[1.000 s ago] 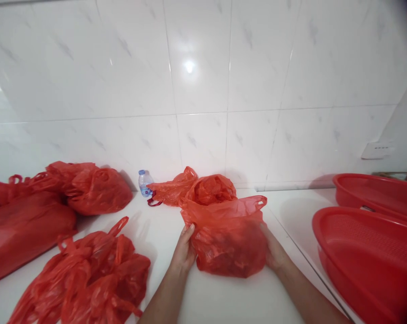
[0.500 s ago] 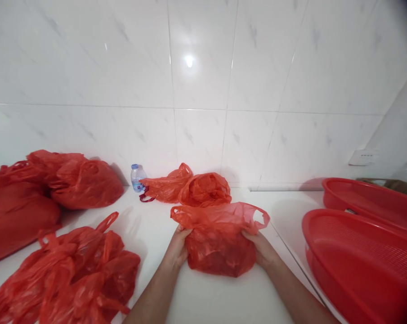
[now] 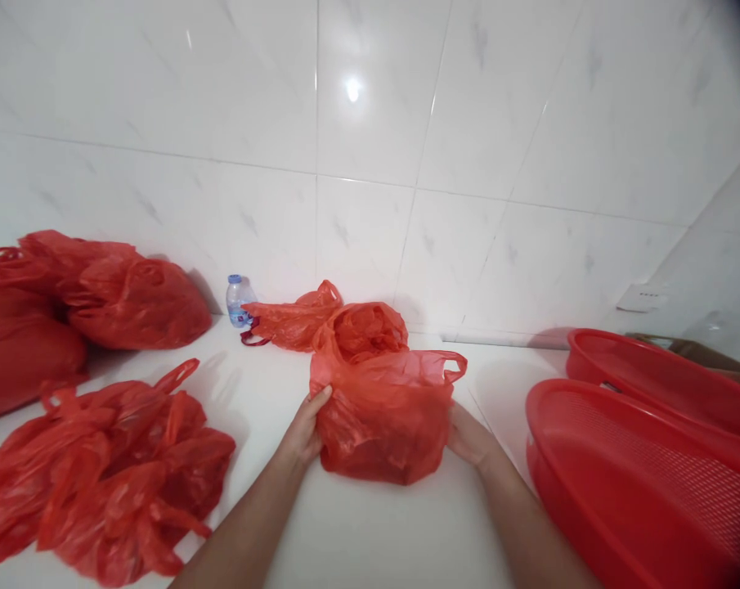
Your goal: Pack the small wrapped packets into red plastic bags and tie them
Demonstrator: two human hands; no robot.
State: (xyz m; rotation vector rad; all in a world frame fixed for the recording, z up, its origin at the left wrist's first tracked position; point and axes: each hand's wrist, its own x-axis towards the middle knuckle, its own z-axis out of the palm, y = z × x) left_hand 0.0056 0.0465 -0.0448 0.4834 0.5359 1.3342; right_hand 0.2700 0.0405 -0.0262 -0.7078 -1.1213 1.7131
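A thin red plastic carrier bag (image 3: 385,417) sits bulging on the white bench (image 3: 370,532), straight ahead of the person, its handle loops standing up at the top. The left hand (image 3: 302,429) clasps the bag's 9 o'clock side, thumb laid up its front and the other fingers behind. The right hand (image 3: 468,433) lies against the 3 o'clock side; its fingertips are hidden by the plastic, so I cannot tell whether it grips or only presses.

A crumpled open red bag (image 3: 363,331) touches the held bag at 12 o'clock. A flattened red bag (image 3: 287,319) and a small clear water bottle with a blue cap (image 3: 238,301) stand at 11 o'clock by the tiled wall. A heap of empty red bags (image 3: 100,466) lies at 9 o'clock. Two red plastic mesh baskets (image 3: 652,491) lie at 3 o'clock.
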